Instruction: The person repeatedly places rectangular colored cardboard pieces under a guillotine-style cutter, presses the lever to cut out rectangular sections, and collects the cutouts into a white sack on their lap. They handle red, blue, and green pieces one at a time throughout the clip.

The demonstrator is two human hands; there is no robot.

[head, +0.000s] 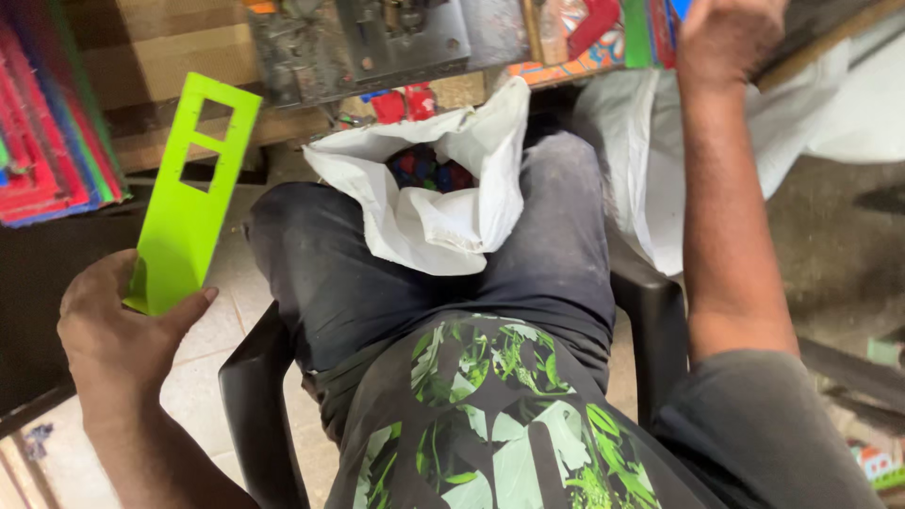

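Observation:
My left hand (118,325) grips the lower end of a bright green flat plastic piece (189,203) with rectangular cut-outs, held upright beside my left knee. My right hand (731,33) reaches up to the wooden bench at the top right; its fingers are cut off by the frame edge, so what it touches is hidden. A white sack (443,198) sits open between my knees with small red and blue pieces inside.
I sit in a dark plastic chair (255,386). A stack of coloured flat sheets (52,123) lies at the far left. A metal machine plate (377,42) is mounted on the bench ahead. Another white sack (632,160) stands at the right.

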